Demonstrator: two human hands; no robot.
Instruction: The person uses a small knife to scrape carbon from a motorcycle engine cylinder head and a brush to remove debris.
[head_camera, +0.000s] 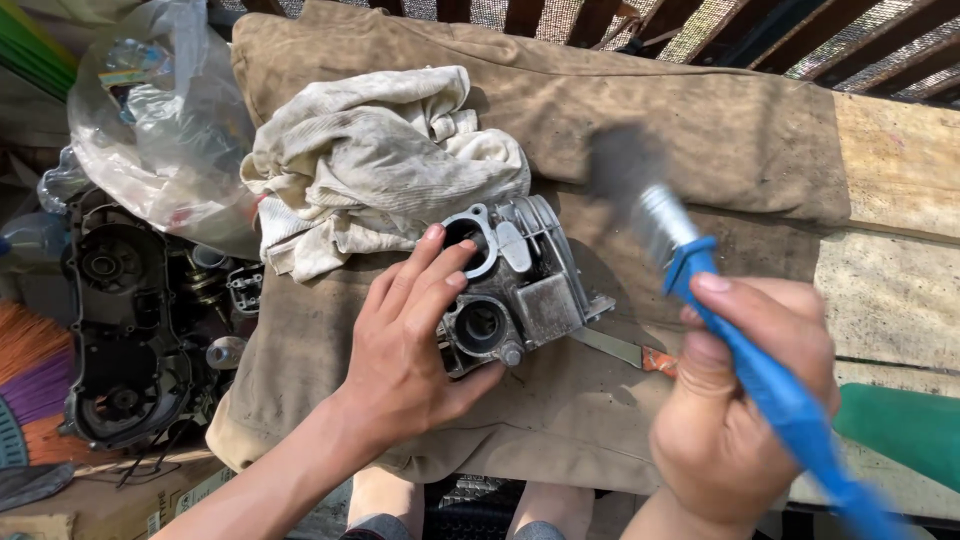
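- Left hand (410, 350): palm down, fingers spread and curled forward, thumb out to the right; forearm enters from lower left.
- Right hand (735, 400): closed in a fist grip, thumb on top, raised, blurred.

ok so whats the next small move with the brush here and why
Probably lower the blue-handled paintbrush in the right hand onto the grey metal engine part. Its bristles are raised and apart from the part, while the left hand steadies it on the brown cloth.
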